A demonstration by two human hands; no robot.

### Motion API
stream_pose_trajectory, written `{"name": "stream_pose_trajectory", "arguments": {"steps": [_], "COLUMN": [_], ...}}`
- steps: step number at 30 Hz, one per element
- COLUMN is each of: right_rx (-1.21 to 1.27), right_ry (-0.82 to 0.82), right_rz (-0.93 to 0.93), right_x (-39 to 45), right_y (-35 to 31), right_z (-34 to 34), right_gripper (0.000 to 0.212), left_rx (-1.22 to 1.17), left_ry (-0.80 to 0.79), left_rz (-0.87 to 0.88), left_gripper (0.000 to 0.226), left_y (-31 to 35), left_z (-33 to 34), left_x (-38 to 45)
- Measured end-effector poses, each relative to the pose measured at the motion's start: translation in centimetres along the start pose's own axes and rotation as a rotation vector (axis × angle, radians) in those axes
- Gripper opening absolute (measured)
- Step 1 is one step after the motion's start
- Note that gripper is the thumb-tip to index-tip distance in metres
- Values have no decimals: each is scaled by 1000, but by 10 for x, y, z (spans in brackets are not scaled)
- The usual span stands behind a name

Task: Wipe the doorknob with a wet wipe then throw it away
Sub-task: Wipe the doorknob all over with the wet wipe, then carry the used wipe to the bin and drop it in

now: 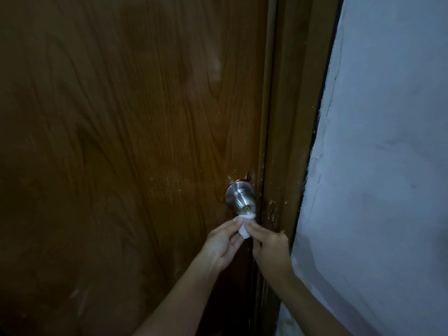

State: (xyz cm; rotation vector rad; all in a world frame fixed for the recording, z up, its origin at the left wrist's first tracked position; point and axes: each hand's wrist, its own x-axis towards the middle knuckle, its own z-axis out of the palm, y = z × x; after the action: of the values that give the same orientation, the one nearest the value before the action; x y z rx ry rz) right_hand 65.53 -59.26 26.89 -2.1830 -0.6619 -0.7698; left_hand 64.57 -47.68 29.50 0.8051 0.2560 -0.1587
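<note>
Doorknob [240,198], brushed metal with a keyhole in its face, mounted near the right edge of the wooden door [133,141]. A white wet wipe [244,228] touches the knob's underside, pinched between the fingertips of both hands: left hand [224,241] from the left, right hand [270,248] from the right. Door frame [288,141] and pale wall [388,166] lie rightward.

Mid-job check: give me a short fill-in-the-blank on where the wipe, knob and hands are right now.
1. The white wipe is pinched by ____ hands, left hand and right hand.
2. The wipe's top edge touches the ____ of the metal doorknob.
3. The doorknob sits on a brown ____ door.

Missing words: both; underside; wooden
</note>
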Motion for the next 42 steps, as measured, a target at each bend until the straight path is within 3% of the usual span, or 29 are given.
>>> {"name": "stream_pose_trajectory", "arguments": {"steps": [5,9,11,13,17,20,24,28,33,37,42], "right_rx": [171,471,561,547,570,591,606,710,1124,1086,1026], "right_ry": [-77,-12,20,9,-22,-27,20,24,-155,-186,-132], "right_rz": [12,316,447,507,579,620,650,732,756,732,709], "right_x": [3,-5,-9,-13,-19,-22,-33,-39,-55,-83,-144], "right_y": [-13,-19,-18,-14,-8,-4,-7,-21,-64,-97,-139], "right_z": [2,4,4,3,-6,-20,-43,-56,-76,-89,-105], "right_gripper": [26,20,19,18,17,20,20,24,26,32,22], "left_rx": [-39,98,213,323,371,208,41,255,532,710,829], "left_ry": [250,557,593,565,543,571,449,267,75,25,-14], "left_rz": [36,270,402,443,353,227,159,206,305,395,466], "left_gripper": [30,31,35,35,32,25,35,47,54,43,42], "left_y": [3,8,10,11,1,-5,-11,-14,-11,-15,-38], "left_z": [-4,3,9,18,32,39,45,34,8,-8,-35], "left_x": [-4,-9,-13,-15,-6,0,-21,-53,-111,-160,-224]}}
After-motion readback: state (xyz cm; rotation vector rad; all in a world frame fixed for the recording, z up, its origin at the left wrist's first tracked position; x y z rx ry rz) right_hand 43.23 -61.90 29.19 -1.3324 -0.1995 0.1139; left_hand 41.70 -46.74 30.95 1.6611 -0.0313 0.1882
